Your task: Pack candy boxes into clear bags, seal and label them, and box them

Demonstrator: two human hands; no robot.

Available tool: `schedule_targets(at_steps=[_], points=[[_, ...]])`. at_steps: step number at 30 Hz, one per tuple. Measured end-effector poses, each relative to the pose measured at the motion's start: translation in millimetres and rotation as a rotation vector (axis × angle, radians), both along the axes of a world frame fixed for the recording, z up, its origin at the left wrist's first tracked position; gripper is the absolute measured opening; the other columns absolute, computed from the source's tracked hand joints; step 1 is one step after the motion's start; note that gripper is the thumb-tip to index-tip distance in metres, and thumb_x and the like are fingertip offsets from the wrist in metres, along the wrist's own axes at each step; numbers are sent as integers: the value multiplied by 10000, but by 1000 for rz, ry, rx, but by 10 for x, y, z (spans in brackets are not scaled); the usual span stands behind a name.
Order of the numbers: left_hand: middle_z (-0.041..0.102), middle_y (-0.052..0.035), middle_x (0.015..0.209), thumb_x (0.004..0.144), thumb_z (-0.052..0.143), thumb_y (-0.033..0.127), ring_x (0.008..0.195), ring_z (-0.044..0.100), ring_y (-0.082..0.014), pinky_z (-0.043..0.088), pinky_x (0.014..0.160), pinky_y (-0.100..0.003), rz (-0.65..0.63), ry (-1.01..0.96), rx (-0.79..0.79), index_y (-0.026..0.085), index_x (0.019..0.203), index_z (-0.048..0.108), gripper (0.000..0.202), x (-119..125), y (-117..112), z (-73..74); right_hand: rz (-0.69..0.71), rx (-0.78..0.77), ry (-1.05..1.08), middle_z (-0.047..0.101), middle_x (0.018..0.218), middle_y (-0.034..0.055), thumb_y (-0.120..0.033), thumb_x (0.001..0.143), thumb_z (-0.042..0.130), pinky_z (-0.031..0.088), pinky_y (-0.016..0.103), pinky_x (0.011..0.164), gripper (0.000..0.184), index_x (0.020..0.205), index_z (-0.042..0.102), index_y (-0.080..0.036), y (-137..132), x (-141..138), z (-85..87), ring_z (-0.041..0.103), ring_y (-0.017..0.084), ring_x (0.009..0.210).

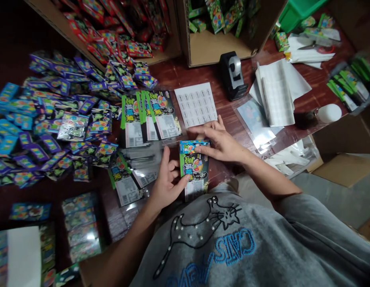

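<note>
A printed black-and-green candy packet [194, 169] with a white barcode label lies upright in front of my body, close to the grey shirt. My left hand [168, 183] has its thumb on the packet's left front, with its other fingers partly curled beside the left edge. Across the packet's top sits a small blue candy box [187, 148]. My right hand [222, 141] grips this box from the right, one finger stretched over its front. What its thumb does underneath is hidden. Beyond my hands lie several similar packets [149, 113] in clear sleeves, beside a sheet of round stickers [196, 104].
Purple candy packs [71, 119] are heaped at left, with blue ones [7, 135] beyond. Open cartons hold red packs [113, 36] and green boxes [216, 16]. A black tape dispenser [232, 77], folded paper [276, 97] and a white-capped bottle [329, 113] stand right.
</note>
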State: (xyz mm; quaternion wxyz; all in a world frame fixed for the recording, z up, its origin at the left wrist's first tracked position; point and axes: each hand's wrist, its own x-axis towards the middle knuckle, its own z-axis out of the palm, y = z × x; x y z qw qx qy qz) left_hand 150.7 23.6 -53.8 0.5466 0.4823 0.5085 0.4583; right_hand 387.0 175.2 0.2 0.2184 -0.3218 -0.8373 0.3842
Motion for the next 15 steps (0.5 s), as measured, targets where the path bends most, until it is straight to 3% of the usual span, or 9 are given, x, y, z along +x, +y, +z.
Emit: schedule_targets(at_steps=[2,4,8,10,13,15], points=[[687,-44,1164,932,787,294,944,777,-181,683,846,-329,-23,-10,15,443,1746,15,1131,-5,10,11,78,-59,-18,788,1106,57,-462,1043,677,149,726,1315,787,1716,331,-248,62,20,60,634,294,1206],[691,-46,1169,934,788,290,944,779,-181,685,850,-330,-29,-14,23,449,1745,12,1134,-12,17,15,121,-43,-31,788,1131,68,-504,1040,669,37,752,1329,942,1770,145,-222,89,11,103,630,315,1224],[700,-57,1205,935,791,299,967,780,-188,688,863,-346,-19,-18,7,447,1741,-19,1152,-37,20,12,6,152,14,761,1296,100,-643,967,727,-121,762,1311,1159,1781,9,-235,-38,-80,82,569,373,1326],[707,-70,1249,931,794,294,994,781,-195,689,869,-350,-20,-21,-2,446,1738,25,1125,-49,19,14,-2,162,56,784,1223,69,-610,992,713,-136,748,1314,1154,1775,-61,-263,-166,-119,9,602,351,1286],[707,-110,1326,915,806,302,1035,782,-206,684,890,-350,-8,5,-1,368,1676,295,920,-81,22,27,2,73,73,789,1172,56,-541,1026,693,-119,729,1330,1133,1762,-124,-271,-345,-126,-147,628,332,1288],[722,-109,1300,897,822,312,1017,785,-204,680,878,-340,3,25,-2,306,1550,454,749,-124,37,41,-84,10,105,752,1266,94,-548,1017,698,-6,729,1351,1132,1763,-106,-265,-442,-116,-267,604,338,1351]])
